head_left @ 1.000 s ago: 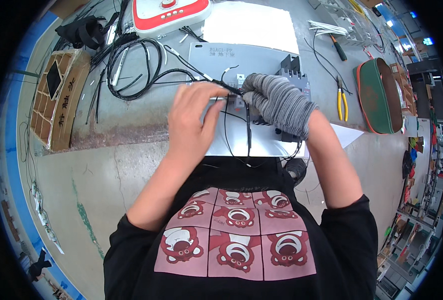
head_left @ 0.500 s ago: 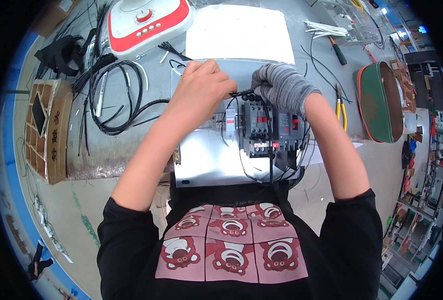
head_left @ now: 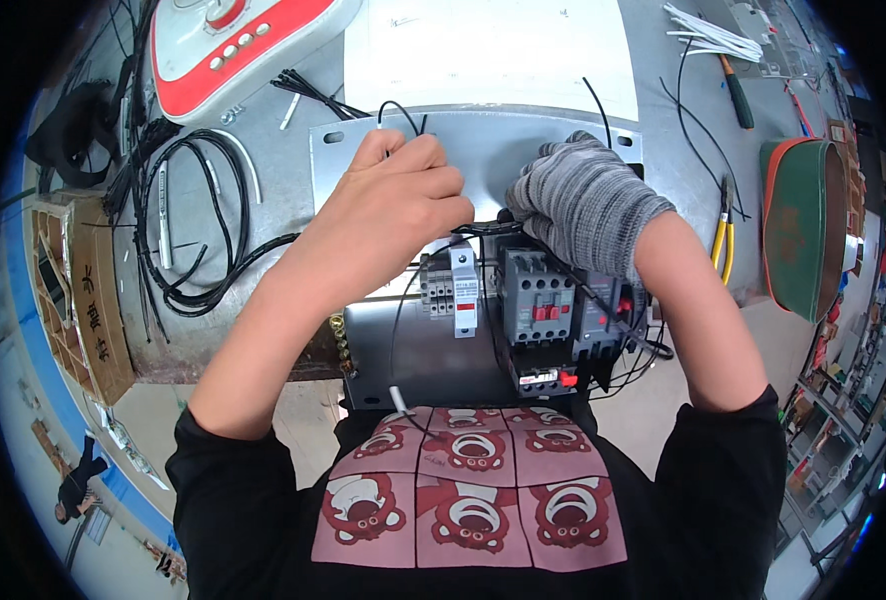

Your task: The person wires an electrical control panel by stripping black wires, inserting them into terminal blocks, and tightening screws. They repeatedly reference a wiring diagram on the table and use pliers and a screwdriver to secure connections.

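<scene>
In front of me lies a metal mounting plate [head_left: 418,345] with electrical parts fixed on it. A black wire bundle [head_left: 485,229] runs across it between my hands. My left hand [head_left: 403,195], bare, is closed on the bundle's left part, and a thin black loop rises above its fingers. My right hand [head_left: 588,200], in a grey knitted glove, is closed on the bundle's right part; its fingertips are partly hidden. Just below the hands sit a white fuse holder [head_left: 465,290], grey terminal blocks [head_left: 438,290], a dark contactor [head_left: 536,295] and a circuit breaker [head_left: 595,318].
Coiled black cable [head_left: 238,200] and a compartmented cardboard box [head_left: 88,295] lie left. A red-and-white appliance base [head_left: 233,45] and white paper [head_left: 483,50] are behind. Yellow-handled pliers [head_left: 725,240], a screwdriver [head_left: 736,95], white tubes [head_left: 713,38] and a green case [head_left: 801,230] lie right.
The plate and parts appear larger and nearer. Both hands stay closed at the wire bundle, and the wires below have shifted; one white-tipped wire now hangs over my shirt.
</scene>
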Tool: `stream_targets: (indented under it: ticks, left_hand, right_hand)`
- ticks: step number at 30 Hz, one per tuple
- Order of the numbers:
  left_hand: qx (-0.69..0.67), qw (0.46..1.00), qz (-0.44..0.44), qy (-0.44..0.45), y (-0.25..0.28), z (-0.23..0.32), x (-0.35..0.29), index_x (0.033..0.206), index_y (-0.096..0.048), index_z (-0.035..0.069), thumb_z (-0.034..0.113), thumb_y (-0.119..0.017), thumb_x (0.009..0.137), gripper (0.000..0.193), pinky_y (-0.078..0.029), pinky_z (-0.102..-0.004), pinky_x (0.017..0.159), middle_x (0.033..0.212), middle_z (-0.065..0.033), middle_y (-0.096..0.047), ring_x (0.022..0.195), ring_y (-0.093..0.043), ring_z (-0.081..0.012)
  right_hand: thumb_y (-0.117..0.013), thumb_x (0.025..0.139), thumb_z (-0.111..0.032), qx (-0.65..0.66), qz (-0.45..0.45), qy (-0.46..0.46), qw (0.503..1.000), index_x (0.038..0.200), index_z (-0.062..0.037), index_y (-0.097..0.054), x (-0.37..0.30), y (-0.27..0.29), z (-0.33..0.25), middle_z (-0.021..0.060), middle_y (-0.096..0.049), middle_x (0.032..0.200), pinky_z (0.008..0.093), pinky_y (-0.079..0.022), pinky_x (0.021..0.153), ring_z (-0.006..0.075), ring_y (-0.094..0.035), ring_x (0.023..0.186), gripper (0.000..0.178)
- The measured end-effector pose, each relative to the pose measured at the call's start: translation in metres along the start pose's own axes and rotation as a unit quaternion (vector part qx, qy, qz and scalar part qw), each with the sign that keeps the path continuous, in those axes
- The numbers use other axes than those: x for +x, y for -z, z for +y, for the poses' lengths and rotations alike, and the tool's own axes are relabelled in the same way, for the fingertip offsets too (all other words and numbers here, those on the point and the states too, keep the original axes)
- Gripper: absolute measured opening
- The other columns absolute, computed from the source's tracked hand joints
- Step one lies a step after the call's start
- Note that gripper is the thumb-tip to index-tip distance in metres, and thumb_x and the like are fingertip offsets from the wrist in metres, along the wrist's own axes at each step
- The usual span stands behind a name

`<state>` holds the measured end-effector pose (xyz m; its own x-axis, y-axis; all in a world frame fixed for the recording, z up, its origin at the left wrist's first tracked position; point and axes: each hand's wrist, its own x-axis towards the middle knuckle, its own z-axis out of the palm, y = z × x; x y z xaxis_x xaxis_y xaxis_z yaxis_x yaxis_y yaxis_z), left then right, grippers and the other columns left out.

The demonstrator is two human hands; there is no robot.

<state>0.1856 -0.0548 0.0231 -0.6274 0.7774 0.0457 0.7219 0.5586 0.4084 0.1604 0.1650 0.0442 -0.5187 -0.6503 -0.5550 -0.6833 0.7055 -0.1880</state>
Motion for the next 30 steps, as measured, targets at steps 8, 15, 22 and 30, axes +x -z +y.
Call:
stream_targets:
  ticks: [8,15,22,30]
  left_hand:
    - [-0.073,0.997,-0.029,-0.027,-0.004,-0.006,0.006,0.085,-0.069,0.008,0.005,-0.062,0.073,0.015,-0.035,-0.0346,0.092,0.080,-0.0002,-0.054,0.093,-0.053,-0.0176]
    - [-0.093,0.995,-0.035,0.032,0.002,0.010,0.024,0.083,-0.062,0.006,0.005,-0.062,0.074,0.009,-0.045,-0.0354,0.078,0.081,-0.0048,-0.057,0.087,-0.058,-0.0219]
    - [-0.091,0.992,-0.015,0.086,-0.006,0.027,0.035,0.084,-0.060,0.003,0.006,-0.068,0.073,0.014,-0.050,-0.0369,0.069,0.079,-0.0080,-0.059,0.082,-0.060,-0.0267]
    - [-0.209,0.963,0.025,0.166,-0.011,0.037,0.027,0.093,-0.059,0.004,0.007,-0.065,0.081,0.013,-0.048,-0.0397,0.069,0.088,-0.0098,-0.060,0.081,-0.060,-0.0325]
  right_hand:
    - [-0.061,0.084,-0.019,0.070,0.003,0.005,0.998,0.087,-0.0104,-0.068,0.000,-0.010,0.007,0.0103,-0.065,0.079,0.0410,-0.049,0.078,0.0306,-0.064,0.078,0.011]
    - [-0.062,0.084,-0.019,0.069,-0.016,-0.024,0.997,0.086,-0.0076,-0.066,-0.005,-0.005,0.003,0.0097,-0.064,0.080,0.0422,-0.048,0.080,0.0301,-0.063,0.081,0.012]
    - [-0.064,0.082,-0.018,0.109,0.077,-0.040,0.990,0.088,-0.0045,-0.065,-0.011,-0.007,0.004,0.0123,-0.063,0.081,0.0430,-0.047,0.077,0.0314,-0.061,0.083,0.015]
    - [-0.067,0.079,-0.015,0.155,0.216,-0.010,0.964,0.086,-0.0050,-0.064,-0.029,-0.007,0.004,0.0120,-0.063,0.075,0.0424,-0.048,0.068,0.0334,-0.061,0.075,0.013]
